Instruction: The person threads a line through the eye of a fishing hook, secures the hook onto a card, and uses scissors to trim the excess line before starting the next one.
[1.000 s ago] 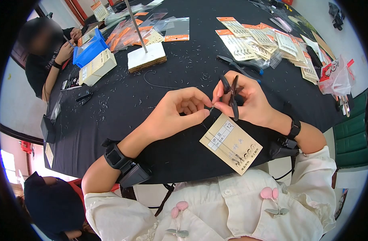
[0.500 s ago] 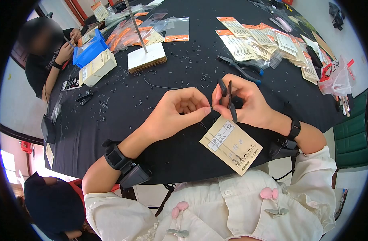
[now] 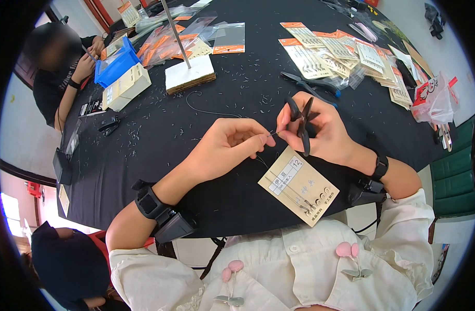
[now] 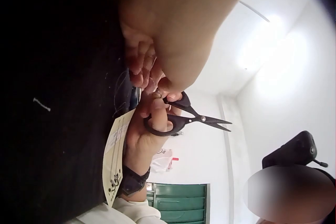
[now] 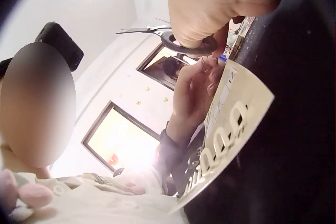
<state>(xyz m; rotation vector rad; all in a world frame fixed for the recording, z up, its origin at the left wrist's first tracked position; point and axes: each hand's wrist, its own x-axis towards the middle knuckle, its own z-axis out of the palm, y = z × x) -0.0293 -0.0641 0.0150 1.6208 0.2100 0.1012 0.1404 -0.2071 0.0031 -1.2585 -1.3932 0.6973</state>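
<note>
In the head view my left hand (image 3: 229,140) pinches a thin fishing line (image 3: 271,134) between thumb and forefinger. The other end of this short stretch sits at the fingertips of my right hand (image 3: 325,129), where a tiny piece is mostly hidden. Black-handled scissors (image 3: 303,127) hang on the right hand's fingers, blades slightly apart and pointing away from the line, as the left wrist view also shows of the scissors (image 4: 202,119). Just below the hands is a beige card (image 3: 284,194) with a row of hooks and lines fixed on it; the hooks show large on the card (image 5: 223,129) in the right wrist view.
Pliers (image 3: 312,87) lie beyond the right hand. Packed hook cards (image 3: 320,49) spread at the back right. A metal rod stands on a white-topped block (image 3: 190,72); a card stack (image 3: 126,88) and blue bin (image 3: 116,62) are left, near another person. Line clippings dot the black cloth.
My fingertips, close together half a second ago, have drawn slightly apart, with a short length of line showing between them. The scissors have turned with the right hand, showing their blades more broadly.
</note>
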